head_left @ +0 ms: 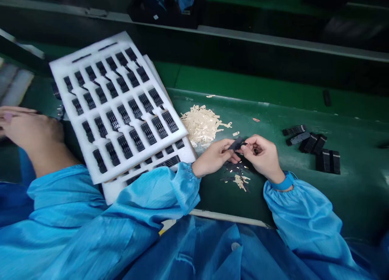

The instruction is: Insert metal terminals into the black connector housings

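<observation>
My left hand [214, 157] is closed on a small black plastic part [236, 144], pinched between thumb and fingers. Touching the same part from the right, my right hand [261, 155] has its thumb and forefinger pressed together; what they pinch is too small to make out. Below both hands lies a scatter of little dark and cream pieces [240, 182]. A heap of cream-coloured flat tabs [200, 124] is just beyond my left hand. On the right, several black ribbed blocks [328, 161] lie grouped on the green tabletop [291, 199].
White foam trays [133, 166] with black parts in their slots are stacked at an angle on the left. Another person's hand [33, 132] is at the far left. A dark box [167, 6] stands on the back shelf, and a lone black piece [326, 97] lies at back right.
</observation>
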A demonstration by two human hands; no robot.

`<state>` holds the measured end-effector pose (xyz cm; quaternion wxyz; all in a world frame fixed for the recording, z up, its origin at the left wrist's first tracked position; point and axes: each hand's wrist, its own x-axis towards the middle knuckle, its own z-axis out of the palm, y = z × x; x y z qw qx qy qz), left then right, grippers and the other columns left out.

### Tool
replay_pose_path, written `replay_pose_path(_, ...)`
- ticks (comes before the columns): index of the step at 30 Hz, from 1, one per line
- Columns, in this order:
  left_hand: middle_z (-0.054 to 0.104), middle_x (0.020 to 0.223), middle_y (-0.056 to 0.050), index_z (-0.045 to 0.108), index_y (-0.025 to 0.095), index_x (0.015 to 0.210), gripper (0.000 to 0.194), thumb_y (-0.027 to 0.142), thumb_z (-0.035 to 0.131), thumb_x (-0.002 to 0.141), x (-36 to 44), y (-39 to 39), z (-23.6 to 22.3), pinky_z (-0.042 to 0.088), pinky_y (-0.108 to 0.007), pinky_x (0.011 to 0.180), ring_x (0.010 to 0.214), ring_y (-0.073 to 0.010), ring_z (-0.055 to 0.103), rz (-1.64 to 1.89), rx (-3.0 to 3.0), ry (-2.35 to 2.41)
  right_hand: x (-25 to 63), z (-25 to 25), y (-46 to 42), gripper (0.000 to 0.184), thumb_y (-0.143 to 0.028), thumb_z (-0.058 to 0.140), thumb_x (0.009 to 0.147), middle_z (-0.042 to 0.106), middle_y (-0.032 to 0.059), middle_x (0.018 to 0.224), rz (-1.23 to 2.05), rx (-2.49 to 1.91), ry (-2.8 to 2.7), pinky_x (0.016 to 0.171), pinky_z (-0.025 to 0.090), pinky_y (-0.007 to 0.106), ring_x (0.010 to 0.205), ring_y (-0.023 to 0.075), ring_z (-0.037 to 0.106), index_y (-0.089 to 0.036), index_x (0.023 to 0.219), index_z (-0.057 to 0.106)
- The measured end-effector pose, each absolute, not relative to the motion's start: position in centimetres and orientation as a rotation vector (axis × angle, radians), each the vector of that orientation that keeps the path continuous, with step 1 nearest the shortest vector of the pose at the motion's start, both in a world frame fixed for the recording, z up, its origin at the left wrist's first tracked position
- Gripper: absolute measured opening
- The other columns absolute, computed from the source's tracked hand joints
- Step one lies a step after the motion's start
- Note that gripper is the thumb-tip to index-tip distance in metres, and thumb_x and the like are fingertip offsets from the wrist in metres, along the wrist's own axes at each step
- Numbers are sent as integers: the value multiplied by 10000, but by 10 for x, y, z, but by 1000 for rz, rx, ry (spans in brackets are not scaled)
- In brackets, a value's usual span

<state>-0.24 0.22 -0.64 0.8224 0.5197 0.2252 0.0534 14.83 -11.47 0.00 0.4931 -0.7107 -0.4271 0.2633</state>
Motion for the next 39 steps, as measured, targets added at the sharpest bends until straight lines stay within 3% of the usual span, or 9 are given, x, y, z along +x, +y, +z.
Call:
replay_pose_path(7, 710, 1125, -109, 607, 144, 1107, 191, 179, 636, 922, -2, -1, -3, 569, -418, 972, 953, -186, 735, 139, 948, 493, 145, 2, -115, 111, -242, 686, 834, 552, -24, 647, 576, -1731, -1077, 479, 376, 238, 522, 95, 463, -198, 757, 619)
replay_pose_path(22, 719, 1100, -99, 625, 131, 1113, 182, 126, 603, 933, -3, -1, -5, 560, -437, 1022, 964, -173, 734, 114, 942, 508, 144, 4, -113, 101, -200, 693, 823, 570, -33, 644, 481, -1772, -1135, 479, 376, 231, 509, 83, 455, -192, 748, 626)
replay_pose_path(30, 722, 1116, -83, 613, 133, 1102, 169, 96, 543, 953, -2, -1, -1, 577, -364, 989, 934, -130, 725, 107, 947, 514, 144, 3, -114, 90, -203, 693, 826, 577, -33, 642, 475, -1798, -1133, 486, 386, 233, 518, 90, 469, -194, 762, 631)
replay_pose_path(39, 710, 1165, -106, 606, 130, 1133, 190, 132, 553, 951, -1, -2, -1, 564, -402, 1009, 1001, -176, 726, 104, 962, 505, 143, 2, -114, 89, -194, 691, 822, 562, -35, 637, 483, -1795, -1132, 477, 373, 235, 511, 86, 457, -190, 755, 633)
